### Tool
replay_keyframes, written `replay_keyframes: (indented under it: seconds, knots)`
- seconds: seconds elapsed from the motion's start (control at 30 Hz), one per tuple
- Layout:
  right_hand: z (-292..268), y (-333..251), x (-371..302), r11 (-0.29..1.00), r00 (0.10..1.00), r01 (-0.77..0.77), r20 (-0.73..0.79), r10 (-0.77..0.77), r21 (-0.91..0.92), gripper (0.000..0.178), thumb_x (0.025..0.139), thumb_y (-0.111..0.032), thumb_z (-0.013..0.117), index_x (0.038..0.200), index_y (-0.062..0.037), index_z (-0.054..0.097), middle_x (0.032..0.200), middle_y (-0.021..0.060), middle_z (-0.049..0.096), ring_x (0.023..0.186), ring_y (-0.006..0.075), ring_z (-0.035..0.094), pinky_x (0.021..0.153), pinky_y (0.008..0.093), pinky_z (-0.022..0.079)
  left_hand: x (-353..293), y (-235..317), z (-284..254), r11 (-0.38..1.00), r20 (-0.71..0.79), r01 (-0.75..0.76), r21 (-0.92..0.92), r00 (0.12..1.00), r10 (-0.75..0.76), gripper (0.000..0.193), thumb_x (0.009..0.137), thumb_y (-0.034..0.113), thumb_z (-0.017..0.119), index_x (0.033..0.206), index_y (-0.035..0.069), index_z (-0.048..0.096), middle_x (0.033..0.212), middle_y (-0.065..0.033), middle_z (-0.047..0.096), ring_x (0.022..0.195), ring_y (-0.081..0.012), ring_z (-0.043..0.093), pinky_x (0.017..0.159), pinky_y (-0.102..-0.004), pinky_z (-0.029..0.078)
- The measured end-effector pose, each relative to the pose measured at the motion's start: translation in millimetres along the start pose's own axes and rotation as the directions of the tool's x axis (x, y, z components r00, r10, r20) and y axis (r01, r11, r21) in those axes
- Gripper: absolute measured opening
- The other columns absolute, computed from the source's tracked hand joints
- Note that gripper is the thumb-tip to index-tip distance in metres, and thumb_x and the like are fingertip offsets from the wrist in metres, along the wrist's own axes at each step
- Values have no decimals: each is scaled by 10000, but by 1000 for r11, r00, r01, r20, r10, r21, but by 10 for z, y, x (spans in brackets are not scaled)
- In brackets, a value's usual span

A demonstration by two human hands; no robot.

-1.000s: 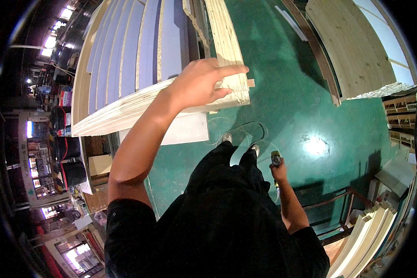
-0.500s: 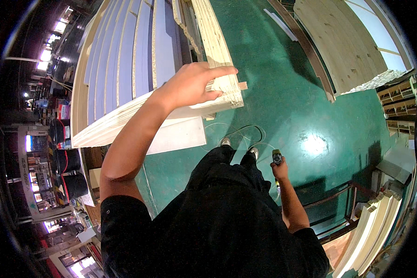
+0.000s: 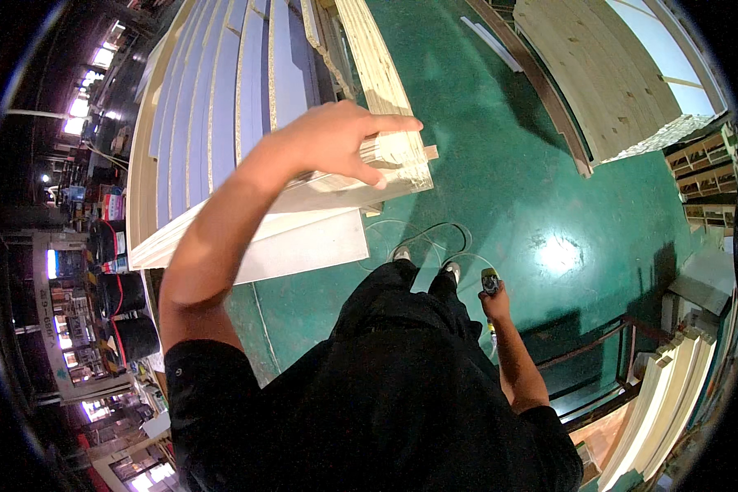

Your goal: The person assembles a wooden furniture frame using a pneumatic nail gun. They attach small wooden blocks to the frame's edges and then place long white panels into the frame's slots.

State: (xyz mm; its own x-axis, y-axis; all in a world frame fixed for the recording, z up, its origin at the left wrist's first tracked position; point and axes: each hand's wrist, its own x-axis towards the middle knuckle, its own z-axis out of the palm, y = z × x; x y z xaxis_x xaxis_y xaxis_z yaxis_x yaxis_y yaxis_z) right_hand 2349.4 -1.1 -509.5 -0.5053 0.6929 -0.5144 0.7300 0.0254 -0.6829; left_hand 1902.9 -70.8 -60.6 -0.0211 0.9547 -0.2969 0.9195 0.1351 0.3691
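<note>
My left hand point(image 3: 336, 141) lies over the near right corner of a large wooden frame point(image 3: 377, 78) with pale, layered edges. Its index finger is stretched along the top and its thumb points down across the near side, with a gap between them; the other fingers are hidden. Inside the frame stand several bluish-lilac boards point(image 3: 221, 107) with raw chipboard edges. Low at my right side, my right hand point(image 3: 495, 303) is closed around what looks like an air nail gun point(image 3: 489, 281), dark with an olive top. A thin hose point(image 3: 422, 238) loops on the floor near my feet.
A white panel point(image 3: 307, 250) juts out below the frame. At the far right is a stack of wooden panels point(image 3: 599, 74). A dark metal rack point(image 3: 607, 348) and pale boards point(image 3: 660, 402) stand close on my right. Black bins point(image 3: 123, 295) line the left, beyond the green floor point(image 3: 500, 189).
My left thumb has moved away from the index finger, widening the gap. The left forearm and elbow have shifted slightly left. My right hand keeps its hold on the nail gun.
</note>
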Motion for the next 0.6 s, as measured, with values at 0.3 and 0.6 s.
replay_keyframes:
  seconds: [0.3, 0.6]
  knots:
    - [109, -245, -163, 995, 996, -27, -79, 35, 99, 471, 743, -131, 727, 1154, -7, 532, 918, 163, 672, 841, 337, 661, 760, 420, 516, 263, 94, -491, 853, 305, -106, 511, 950, -65, 975, 599, 143, 883, 1445, 424, 487, 1396, -115, 547, 1327, -327, 474, 986, -522, 397]
    - [-709, -2258, -1152, 738, 981, -97, -58, 182, 668, 254, 838, -81, 727, 1076, -24, 663, 885, 44, 659, 698, 184, 612, 667, 317, 501, 534, -477, -485, 873, 321, -428, 235, 882, 346, 944, 522, 175, 895, 1391, 281, 541, 1340, -66, 551, 1384, -323, 398, 1152, -731, 159]
